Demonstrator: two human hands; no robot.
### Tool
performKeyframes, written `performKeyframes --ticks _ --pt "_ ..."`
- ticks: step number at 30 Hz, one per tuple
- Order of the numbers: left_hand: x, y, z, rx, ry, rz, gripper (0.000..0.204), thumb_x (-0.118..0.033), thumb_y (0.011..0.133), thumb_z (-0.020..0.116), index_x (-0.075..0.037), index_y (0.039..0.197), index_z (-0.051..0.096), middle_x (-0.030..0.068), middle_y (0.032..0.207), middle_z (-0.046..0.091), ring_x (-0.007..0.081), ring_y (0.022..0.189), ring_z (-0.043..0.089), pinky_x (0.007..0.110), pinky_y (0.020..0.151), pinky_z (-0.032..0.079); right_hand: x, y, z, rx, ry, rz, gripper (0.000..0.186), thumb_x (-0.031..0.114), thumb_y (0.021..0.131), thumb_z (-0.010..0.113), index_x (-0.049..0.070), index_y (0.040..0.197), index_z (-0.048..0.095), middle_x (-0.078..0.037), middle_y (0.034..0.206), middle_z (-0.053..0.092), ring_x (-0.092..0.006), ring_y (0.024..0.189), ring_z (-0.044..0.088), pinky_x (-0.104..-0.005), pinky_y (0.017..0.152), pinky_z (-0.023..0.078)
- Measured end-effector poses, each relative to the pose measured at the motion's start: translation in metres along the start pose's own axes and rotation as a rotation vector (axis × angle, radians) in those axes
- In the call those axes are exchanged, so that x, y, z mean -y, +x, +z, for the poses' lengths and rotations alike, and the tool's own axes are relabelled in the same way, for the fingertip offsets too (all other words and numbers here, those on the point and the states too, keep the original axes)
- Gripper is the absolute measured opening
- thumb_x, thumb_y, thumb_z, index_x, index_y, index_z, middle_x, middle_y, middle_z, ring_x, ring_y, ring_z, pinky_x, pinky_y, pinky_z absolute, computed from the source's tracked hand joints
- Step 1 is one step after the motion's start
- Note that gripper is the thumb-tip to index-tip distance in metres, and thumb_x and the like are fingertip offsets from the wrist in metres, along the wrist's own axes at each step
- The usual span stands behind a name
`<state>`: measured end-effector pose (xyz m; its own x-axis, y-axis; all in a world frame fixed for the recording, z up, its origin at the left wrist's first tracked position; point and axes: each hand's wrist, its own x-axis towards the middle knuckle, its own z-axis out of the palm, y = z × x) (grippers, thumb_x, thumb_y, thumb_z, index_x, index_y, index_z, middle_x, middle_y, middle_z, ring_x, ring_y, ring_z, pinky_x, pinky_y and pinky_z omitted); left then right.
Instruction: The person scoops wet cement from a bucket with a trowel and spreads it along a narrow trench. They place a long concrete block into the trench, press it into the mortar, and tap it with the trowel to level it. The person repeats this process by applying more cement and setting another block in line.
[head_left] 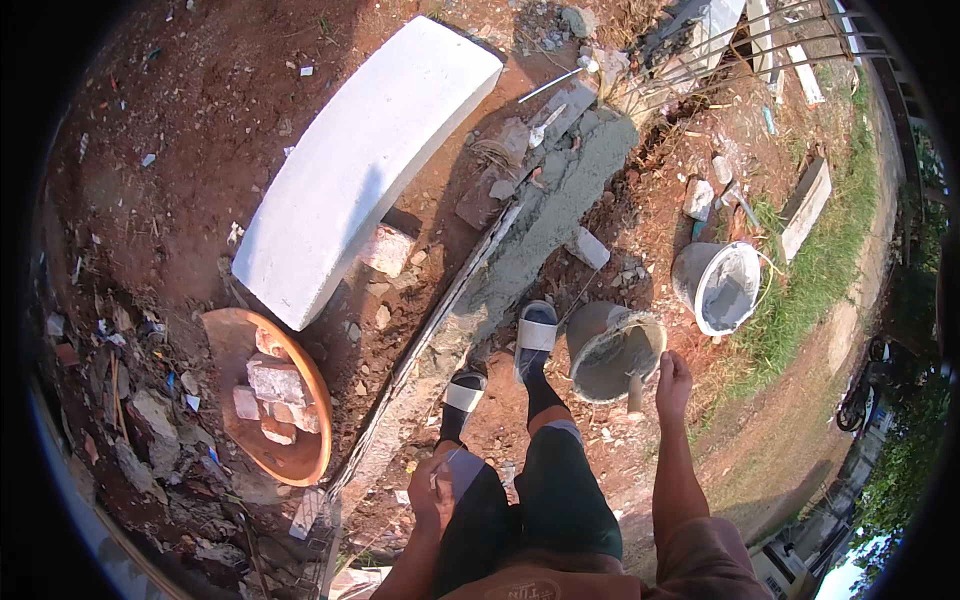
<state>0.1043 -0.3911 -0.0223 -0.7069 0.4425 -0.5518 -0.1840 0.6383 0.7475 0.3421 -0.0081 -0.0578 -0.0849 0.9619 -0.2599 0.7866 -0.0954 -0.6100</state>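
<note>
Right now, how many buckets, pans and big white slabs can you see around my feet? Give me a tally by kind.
Buckets: 2, a grey mortar bucket by the right hand and a white bucket beyond it
Orange pans holding brick pieces: 1
Big white slabs: 1
Total: 4

Right hand (673, 383) reaches twd mortar bucket (615, 352), fingers closed at a tool handle (636, 392) sticking out of it. Left hand (437, 497) rests by the knee. White bucket (720, 286) sits nearby; wet mortar strip (530, 245) runs alongside a white curved slab (360, 160); orange pan (290, 440) holds brick pieces (275, 395).
</note>
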Motion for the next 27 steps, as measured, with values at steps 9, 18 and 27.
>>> performKeyframes --ticks 9,18,27 --pt "0.019 0.274 -0.073 -0.807 -0.633 -0.276 0.087 -0.063 0.088 0.039 -0.005 0.145 0.009 0.0211 0.148 0.021 0.0338 0.136 0.023 0.046 0.110 0.017 0.304 0.218 0.208 0.356 0.244 -0.432 0.060 0.046 0.091 0.050 -0.005 0.123 0.051 -0.015 0.114 0.059 -0.0236 0.107 0.055 -0.0345 0.094 0.041" --pt "0.028 0.330 -0.088 -0.760 -0.893 -0.018 0.074 -0.063 0.085 0.040 -0.021 0.143 0.025 0.0096 0.148 0.025 0.0345 0.134 0.022 0.062 0.100 0.023 0.347 0.312 0.374 0.680 0.470 -0.514 0.067 0.056 0.082 0.052 0.009 0.129 0.048 -0.011 0.129 0.049 -0.0278 0.116 0.044 -0.0445 0.095 0.034" --pt "0.022 0.292 -0.086 -0.776 -1.095 0.033 0.063 -0.042 0.082 0.056 -0.009 0.134 0.039 0.0121 0.134 0.043 0.0309 0.123 0.039 0.053 0.100 0.032 0.359 0.298 0.348 0.458 0.610 -0.529 0.050 0.046 0.078 0.057 0.004 0.105 0.062 -0.010 0.105 0.061 -0.0243 0.093 0.054 -0.0403 0.080 0.041"
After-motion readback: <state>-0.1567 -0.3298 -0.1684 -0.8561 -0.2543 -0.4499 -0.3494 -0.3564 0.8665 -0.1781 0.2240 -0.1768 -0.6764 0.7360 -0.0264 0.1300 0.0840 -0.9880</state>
